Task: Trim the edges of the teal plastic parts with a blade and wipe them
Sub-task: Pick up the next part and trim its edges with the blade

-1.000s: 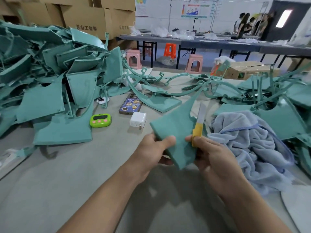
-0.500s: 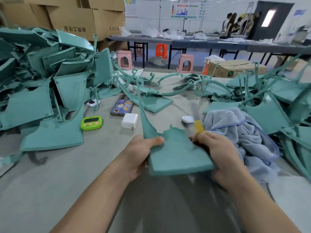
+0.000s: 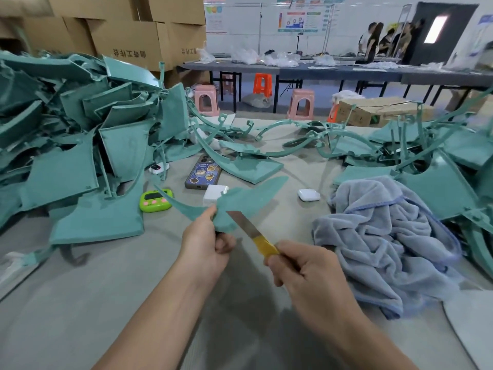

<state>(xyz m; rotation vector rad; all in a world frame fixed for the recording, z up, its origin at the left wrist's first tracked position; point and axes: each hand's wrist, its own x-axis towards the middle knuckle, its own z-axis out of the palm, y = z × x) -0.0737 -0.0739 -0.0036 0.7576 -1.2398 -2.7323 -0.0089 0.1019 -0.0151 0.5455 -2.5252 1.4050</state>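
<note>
My left hand [image 3: 206,243] grips a flat teal plastic part [image 3: 246,200] above the table, pinching its lower corner; the part has a long thin curved arm reaching left. My right hand [image 3: 301,265] holds a blade [image 3: 244,222] by its yellow handle, the steel tip lying against the part's near edge. A crumpled grey-blue towel [image 3: 384,241] lies on the table to the right of my right hand.
A high heap of teal parts [image 3: 80,145] fills the left, more teal parts [image 3: 440,166] the right. On the grey table [image 3: 80,303] lie a green timer [image 3: 156,201], a phone [image 3: 203,174], a white charger [image 3: 213,193] and an earbud case [image 3: 308,195]. Cardboard boxes [image 3: 128,30], stools and people stand behind.
The left hand has turned the teal part and now holds it alone by a corner. The right hand let go of the part and drew back, laying the blade on its near edge.
</note>
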